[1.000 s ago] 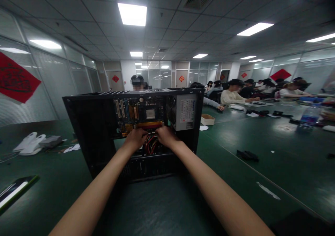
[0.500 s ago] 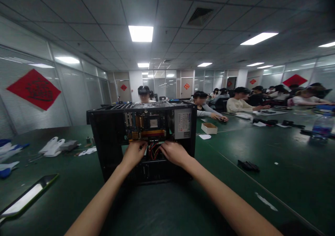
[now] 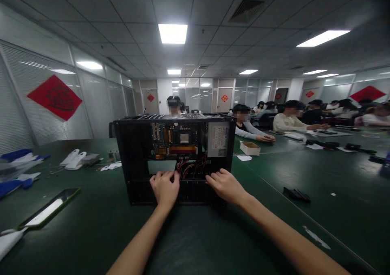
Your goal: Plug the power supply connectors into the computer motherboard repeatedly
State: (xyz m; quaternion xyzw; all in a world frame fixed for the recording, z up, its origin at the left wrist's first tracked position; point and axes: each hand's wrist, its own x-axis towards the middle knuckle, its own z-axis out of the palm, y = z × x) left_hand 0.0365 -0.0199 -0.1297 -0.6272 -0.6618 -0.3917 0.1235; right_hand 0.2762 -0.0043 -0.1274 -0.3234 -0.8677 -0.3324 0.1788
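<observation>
The open computer case (image 3: 195,191) stands upright on the green table (image 3: 268,234), straight ahead. The left hand (image 3: 166,187) curls its fingers over the lower rail (image 3: 193,180); the right hand (image 3: 227,183) bunches its fingers farther right. Whether either pinches, I cannot tell in this dimness. The case is likely stiff and heavy, especially right; best held by its frame, sparing the fragile motherboard (image 3: 184,133).

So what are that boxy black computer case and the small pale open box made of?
The boxy black computer case looks like dark-painted metal: its thin, straight edges catch some light, though plastic parts are possible. The small pale open box looks dull and thin-walled, perhaps cardboard or wood; too small here to tell.
</observation>
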